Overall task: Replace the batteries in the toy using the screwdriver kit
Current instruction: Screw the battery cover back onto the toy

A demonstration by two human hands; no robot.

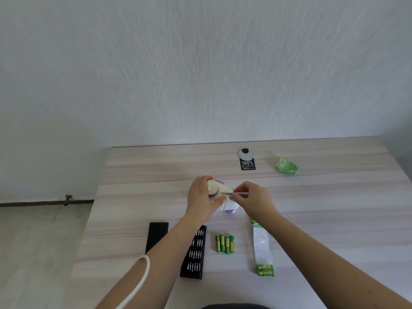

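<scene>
A person works at a pale wood-grain table (142, 175) set against a white wall, both bare forearms reaching out over it. The left hand (201, 197) is cupped around a cream-and-purple toy (219, 192) lying near the middle of the table, palm and fingers over its left side and the thumb pressed along its near edge. The right hand (250, 196) pinches the slim silver screwdriver (237, 192) between thumb and fingertips, holding it roughly level with its tip against the toy's body.

Nearer the person, an open black bit case (195, 253) shows rows of small metal bits, with its black lid (157, 236) lying just to the left, partly under the left forearm. To the right of the case, a cluster of green-and-yellow batteries (224, 244) lies loose on the tabletop. Farther right stretches a torn battery pack (263, 250) (two green cells remain at its near end). A crumpled green wrapper (287, 166) sits toward the far right, well apart from the rest. A round grey cable grommet (245, 153) with a black sticker (247, 164) sits near the far edge.
</scene>
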